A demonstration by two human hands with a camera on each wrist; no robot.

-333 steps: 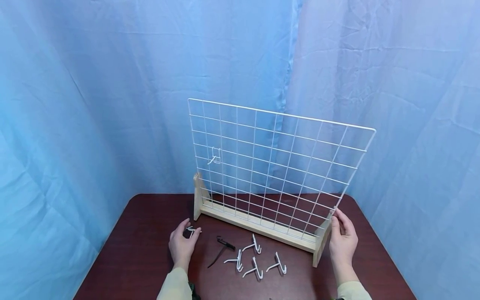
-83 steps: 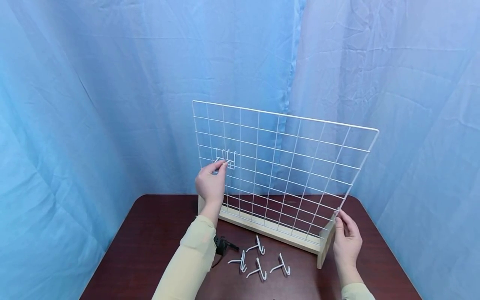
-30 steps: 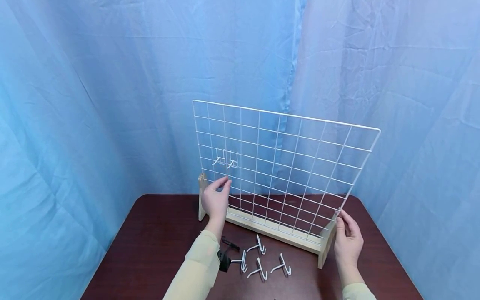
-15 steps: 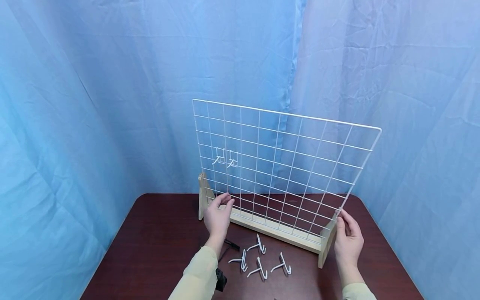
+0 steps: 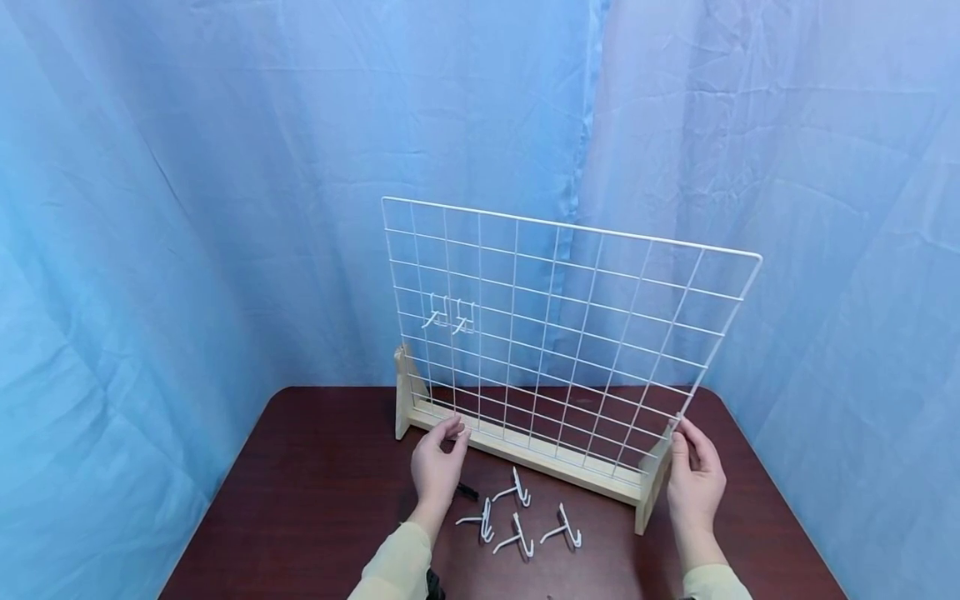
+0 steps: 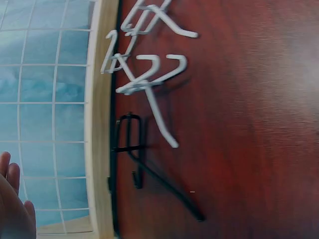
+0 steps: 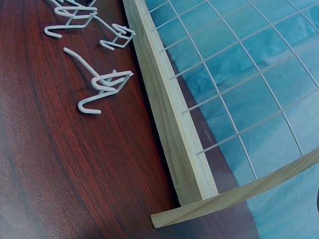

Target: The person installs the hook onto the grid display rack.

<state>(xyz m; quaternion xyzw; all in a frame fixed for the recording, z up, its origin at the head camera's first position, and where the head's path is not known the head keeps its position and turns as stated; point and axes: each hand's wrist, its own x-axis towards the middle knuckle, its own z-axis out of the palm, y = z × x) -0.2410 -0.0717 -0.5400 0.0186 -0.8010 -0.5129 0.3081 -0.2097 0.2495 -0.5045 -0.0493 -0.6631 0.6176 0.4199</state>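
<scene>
The head view looked forward and down over the table [image 5: 300, 483] from farther back; both wrist views, nearer and turned sideways, shared the rack [image 5: 525, 457] and white hooks [image 6: 159, 117].

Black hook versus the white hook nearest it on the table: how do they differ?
The black hook is dark; the white hook is pale. From the head view, the black hook is mostly hidden behind the left hand and wrist, while the white hook shows plainly. Both lie on the table, each with a long prong.
</scene>
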